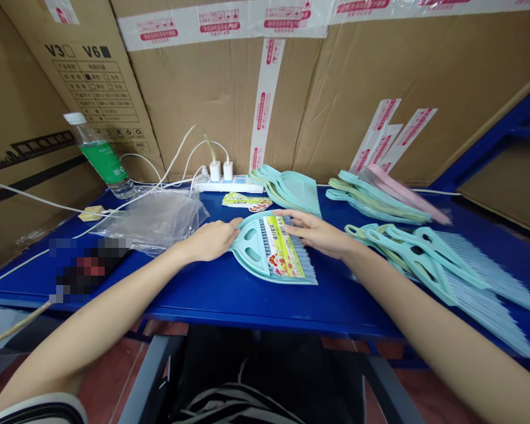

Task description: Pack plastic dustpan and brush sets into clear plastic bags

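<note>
A light-blue dustpan (251, 272) lies on the blue table with a small hand brush (309, 268) nested on it. On the bristles rests a printed yellow-green and white label card (287, 253). My left hand (212, 240) is closed around the handle end of the dustpan and brush, and covers that end. My right hand (315, 232) reaches over the far right side of the set, thumb and fingers at the card's upper corner. More label cards (247, 201) lie just behind the set, by stacked dustpans (298, 187).
Loose hand brushes (428, 265) are piled at right, with more dustpans (388, 200) behind them. At left lie clear plastic bags (154, 215), a blurred-out dark object (88, 268) and cables. A water bottle (101, 156) and a power strip (234, 185) stand near the cardboard boxes (221, 88).
</note>
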{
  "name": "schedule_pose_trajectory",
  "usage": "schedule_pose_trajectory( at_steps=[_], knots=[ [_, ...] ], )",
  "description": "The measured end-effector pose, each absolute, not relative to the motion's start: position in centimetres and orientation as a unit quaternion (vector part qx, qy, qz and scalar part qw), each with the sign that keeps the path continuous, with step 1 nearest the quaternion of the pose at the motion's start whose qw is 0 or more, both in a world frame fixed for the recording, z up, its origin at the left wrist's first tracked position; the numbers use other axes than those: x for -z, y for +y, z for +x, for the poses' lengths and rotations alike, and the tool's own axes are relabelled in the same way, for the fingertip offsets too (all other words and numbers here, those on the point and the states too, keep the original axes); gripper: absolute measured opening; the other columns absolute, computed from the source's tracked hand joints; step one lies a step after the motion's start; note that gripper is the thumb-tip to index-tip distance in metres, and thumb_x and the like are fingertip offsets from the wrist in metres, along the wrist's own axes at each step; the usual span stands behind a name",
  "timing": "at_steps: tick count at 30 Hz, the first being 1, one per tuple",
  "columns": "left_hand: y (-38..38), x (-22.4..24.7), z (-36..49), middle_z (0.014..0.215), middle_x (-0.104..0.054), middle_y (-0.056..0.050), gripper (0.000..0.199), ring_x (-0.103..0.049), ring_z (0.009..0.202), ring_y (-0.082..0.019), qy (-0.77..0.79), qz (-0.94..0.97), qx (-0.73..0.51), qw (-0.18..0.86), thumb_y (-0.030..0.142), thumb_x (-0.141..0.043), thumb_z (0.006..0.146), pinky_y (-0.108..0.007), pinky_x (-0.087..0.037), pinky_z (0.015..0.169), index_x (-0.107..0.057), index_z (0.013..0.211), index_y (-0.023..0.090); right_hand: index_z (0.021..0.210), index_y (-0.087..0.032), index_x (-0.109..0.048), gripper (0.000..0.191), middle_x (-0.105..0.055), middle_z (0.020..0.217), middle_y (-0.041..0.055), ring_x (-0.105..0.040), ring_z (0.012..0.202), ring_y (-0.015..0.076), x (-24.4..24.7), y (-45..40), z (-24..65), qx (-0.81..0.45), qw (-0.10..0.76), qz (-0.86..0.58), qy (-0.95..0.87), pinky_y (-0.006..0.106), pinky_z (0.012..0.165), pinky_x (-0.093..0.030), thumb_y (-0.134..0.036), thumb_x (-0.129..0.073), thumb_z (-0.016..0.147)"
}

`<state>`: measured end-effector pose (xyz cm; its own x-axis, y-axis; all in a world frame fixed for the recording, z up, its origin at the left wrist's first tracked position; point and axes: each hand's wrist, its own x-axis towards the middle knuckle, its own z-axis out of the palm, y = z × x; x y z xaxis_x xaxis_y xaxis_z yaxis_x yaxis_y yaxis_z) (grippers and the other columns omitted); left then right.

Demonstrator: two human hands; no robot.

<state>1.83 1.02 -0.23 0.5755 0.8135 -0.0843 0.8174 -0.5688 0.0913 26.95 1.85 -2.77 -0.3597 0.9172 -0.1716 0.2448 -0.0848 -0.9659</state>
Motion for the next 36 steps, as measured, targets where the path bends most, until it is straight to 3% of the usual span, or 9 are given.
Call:
schedule_pose_trajectory(
  at_steps=[12, 23, 36],
  knots=[
    [0.9, 0.0, 2.1, 0.090, -0.072, -0.009, 0.041, -0.070, 0.084, -0.026, 0.473, 0.878, 0.024, 0.071, 0.033, -0.021, 0.100, -0.036, -0.049, 0.074, -0.042, 0.131, 0.017, 0.131, -0.029, -0.057, 0.045, -0.069, 0.105, 0.0031, -0.066, 0.090, 0.0160, 3.8, 2.3, 27.2, -0.567, 0.328, -0.448, -0.609, 0.028, 0.073, -0.057, -0.016, -0.058, 0.088],
    [1.0, 0.2, 1.9, 0.085, -0.071, -0.008, 0.040, -0.069, 0.080, -0.024, 0.467, 0.881, 0.016, 0.073, 0.034, -0.021, 0.099, -0.034, -0.047, 0.071, -0.044, 0.127, 0.018, 0.122, -0.029, -0.061, 0.041, -0.069, 0.099, 0.0022, -0.065, 0.086, 0.0134, 2.2, 1.6, 26.5, -0.582, 0.329, -0.502, -0.549, 0.020, 0.060, -0.052, -0.007, -0.047, 0.090],
    [0.9, 0.1, 1.9, 0.084, -0.072, -0.009, 0.040, -0.069, 0.080, -0.025, 0.468, 0.880, 0.019, 0.074, 0.033, -0.021, 0.099, -0.035, -0.048, 0.071, -0.044, 0.128, 0.017, 0.125, -0.030, -0.060, 0.043, -0.069, 0.090, 0.0012, -0.066, 0.080, 0.0148, 3.3, 2.2, 26.9, -0.565, 0.352, -0.473, -0.577, 0.024, 0.059, -0.053, -0.011, -0.050, 0.087]
  ],
)
